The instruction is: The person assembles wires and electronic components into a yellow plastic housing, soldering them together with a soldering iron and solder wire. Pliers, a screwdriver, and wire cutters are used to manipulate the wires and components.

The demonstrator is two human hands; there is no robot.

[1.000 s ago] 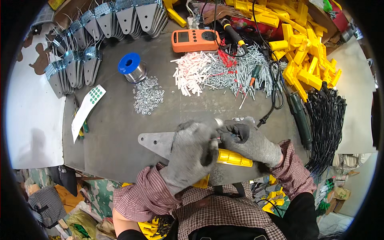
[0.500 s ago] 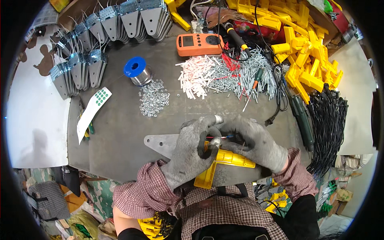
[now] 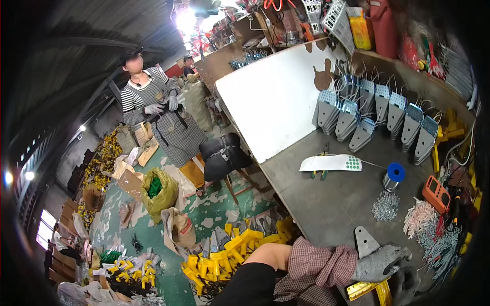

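My left hand (image 3: 380, 262), in a grey glove, is at the lower right of the bench with its fingers curled in. What is between them, if anything, cannot be made out. Just below it lies a yellow plastic housing (image 3: 361, 289), partly covered by the hand. A flat grey metal plate (image 3: 366, 241) with holes sticks out beyond the wrist. My right hand (image 3: 407, 285) is a dim grey shape at the dark picture rim, close to the left one; its fingers do not show clearly.
On the bench are a solder spool (image 3: 393, 177), small nuts (image 3: 385, 206), screws (image 3: 436, 245), pale sleeves (image 3: 419, 215), an orange meter (image 3: 436, 195) and a sticker sheet (image 3: 329, 163). Metal brackets (image 3: 362, 135) stand behind. A co-worker (image 3: 171, 112) stands left, beyond a black stool (image 3: 224, 155).
The view has swung to the left and up, bringing in the floor and a co-worker. My hands now appear at the lower right, still by the yellow housing.
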